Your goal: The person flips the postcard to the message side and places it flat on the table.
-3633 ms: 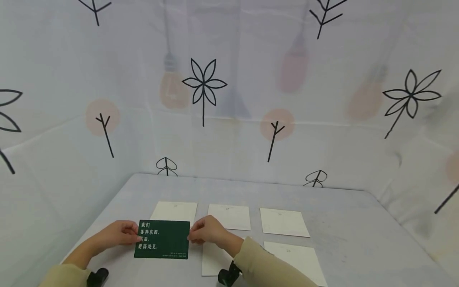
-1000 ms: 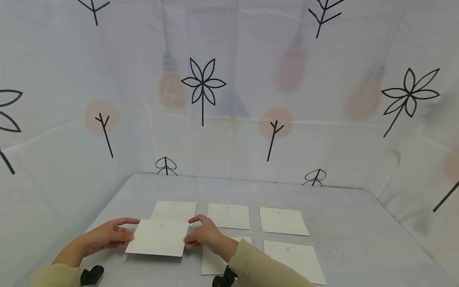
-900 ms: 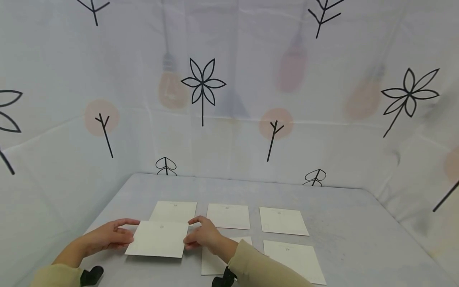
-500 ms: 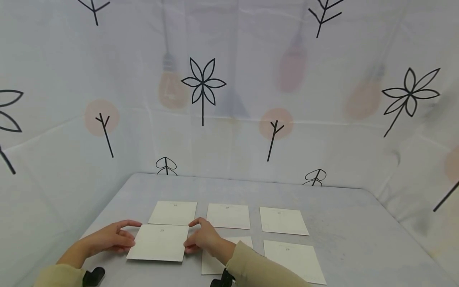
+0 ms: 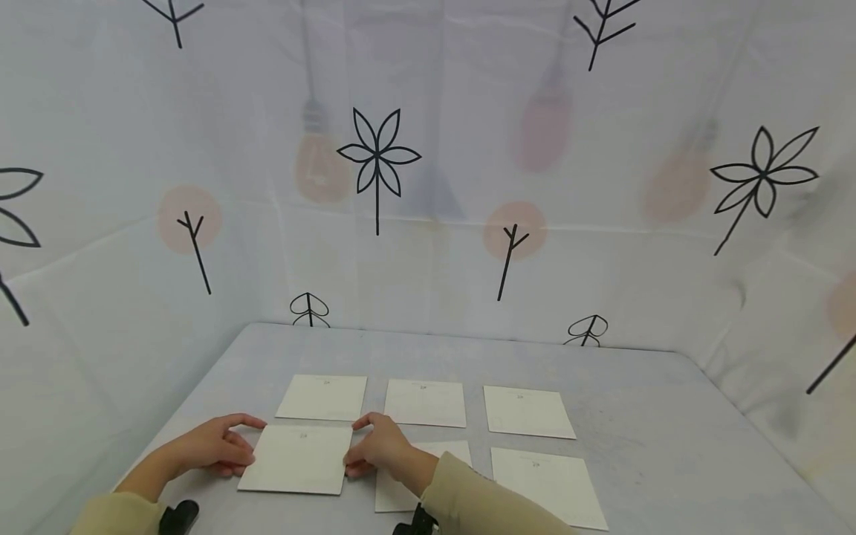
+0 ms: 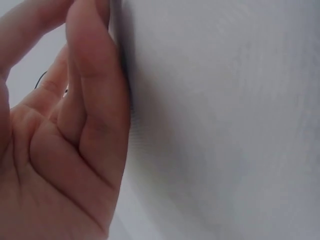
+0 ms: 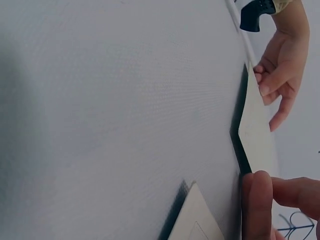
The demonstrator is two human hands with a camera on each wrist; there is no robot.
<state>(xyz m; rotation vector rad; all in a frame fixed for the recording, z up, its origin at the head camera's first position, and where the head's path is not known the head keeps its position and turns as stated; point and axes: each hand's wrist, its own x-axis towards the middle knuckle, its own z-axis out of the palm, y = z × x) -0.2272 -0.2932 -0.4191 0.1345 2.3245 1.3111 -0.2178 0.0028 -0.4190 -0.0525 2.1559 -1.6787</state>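
Observation:
A postcard (image 5: 297, 459) lies nearly level at the front left of the table, its plain cream back facing up with a small mark near the top. My left hand (image 5: 212, 449) holds its left edge, thumb on the side and index finger stretched to the far corner. On the opposite edge my right hand (image 5: 384, 452) holds it the same way. A dark band runs under the postcard (image 7: 256, 132) in the right wrist view, so whether it fully touches the table cannot be told. The left wrist view shows the left hand (image 6: 75, 125) close to the tabletop; the postcard is hardly visible there.
Behind it lie three cream cards in a row: left (image 5: 322, 397), middle (image 5: 425, 403) and right (image 5: 530, 412). Another card (image 5: 397, 494) sits partly under my right forearm, and one more (image 5: 550, 487) to its right. A patterned cloth (image 5: 428, 186) hangs behind the table (image 5: 655, 423).
The postcard first showed its green face with white writing; it has been turned cream side up. Since then both hands have lowered it and drawn it slightly nearer, uncovering the card behind.

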